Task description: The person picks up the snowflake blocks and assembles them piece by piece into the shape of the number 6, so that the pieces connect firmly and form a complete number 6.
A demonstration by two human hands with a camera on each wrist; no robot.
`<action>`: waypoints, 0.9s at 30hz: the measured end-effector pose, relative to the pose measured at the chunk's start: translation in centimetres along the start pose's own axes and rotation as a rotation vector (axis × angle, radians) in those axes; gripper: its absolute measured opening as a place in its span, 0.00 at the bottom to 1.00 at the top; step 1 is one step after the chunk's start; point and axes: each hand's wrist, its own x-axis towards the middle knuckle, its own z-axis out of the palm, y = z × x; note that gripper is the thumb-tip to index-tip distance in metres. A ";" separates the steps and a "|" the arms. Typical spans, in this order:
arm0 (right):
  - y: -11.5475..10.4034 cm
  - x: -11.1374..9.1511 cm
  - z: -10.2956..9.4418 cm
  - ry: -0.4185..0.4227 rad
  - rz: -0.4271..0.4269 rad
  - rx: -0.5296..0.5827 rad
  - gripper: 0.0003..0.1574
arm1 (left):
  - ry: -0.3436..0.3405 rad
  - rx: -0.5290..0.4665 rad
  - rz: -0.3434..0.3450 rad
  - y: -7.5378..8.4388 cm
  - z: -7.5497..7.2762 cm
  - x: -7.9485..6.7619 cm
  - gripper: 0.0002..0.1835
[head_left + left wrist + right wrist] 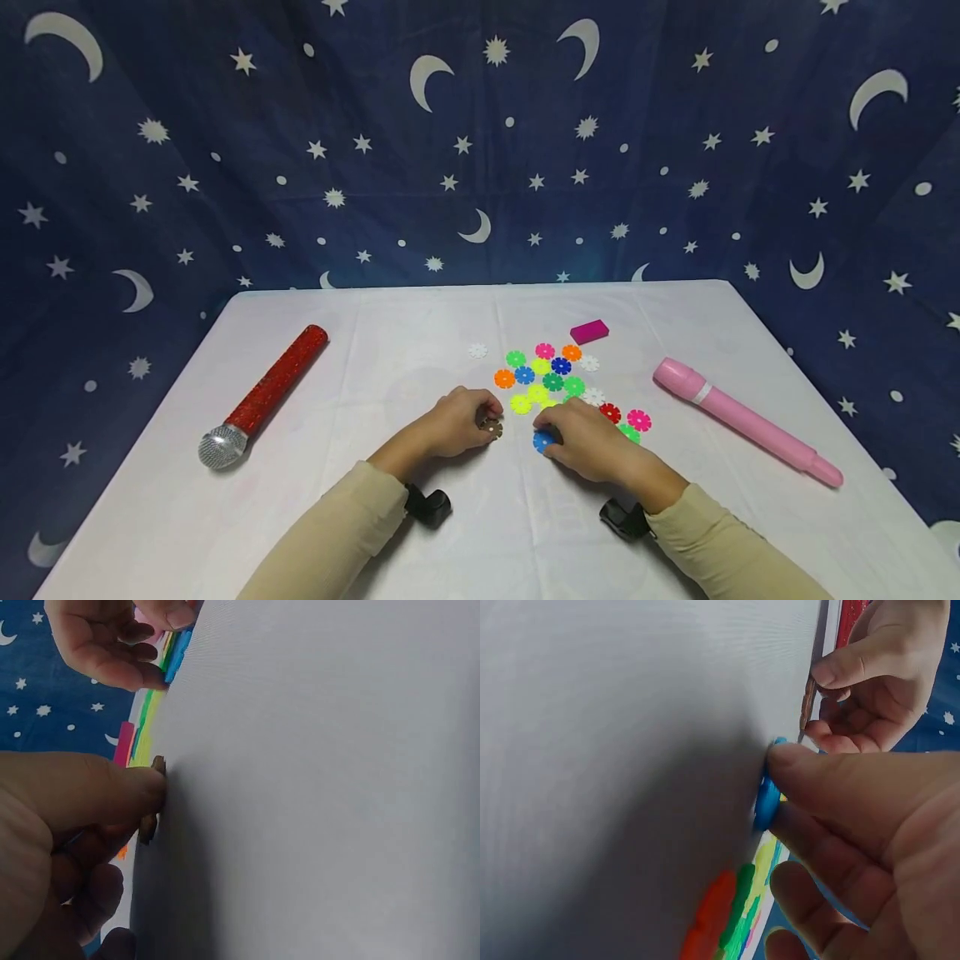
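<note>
My left hand pinches a brown notched plastic disc between thumb and fingers, low over the white tabletop. In the left wrist view that disc appears edge-on under the thumb. To the right, my right hand holds a blue notched disc by thumb and fingertips; the right wrist view shows this disc on edge near the cloth. The two discs are apart. Beyond the hands lies a loose spread of discs, among them a yellow disc, a red disc and an orange disc.
A red glittery microphone with a silver head lies at the left. On the right rests a pink pen-shaped object. A magenta block sits behind the discs. Dark blue star-patterned fabric hangs behind the white-covered table.
</note>
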 end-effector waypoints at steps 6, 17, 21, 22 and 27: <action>-0.4 0.0 0.0 -0.018 0.052 0.015 0.22 | -0.011 0.036 -0.031 0.1 -0.2 -0.6 0.16; -0.1 -0.2 -0.1 -0.018 0.068 0.066 0.22 | -0.029 0.102 -0.024 0.1 -0.5 -1.1 0.09; 0.0 -0.2 -0.1 -0.033 0.122 0.121 0.21 | -0.032 0.081 0.034 -0.1 -0.3 -1.1 0.11; 0.0 -0.2 -0.2 -0.033 0.133 0.131 0.21 | -0.032 0.071 0.047 -0.2 -0.3 -1.1 0.11; 0.3 -0.3 -0.4 0.005 0.104 0.145 0.16 | -0.016 -0.022 0.057 -0.5 -0.2 -1.5 0.12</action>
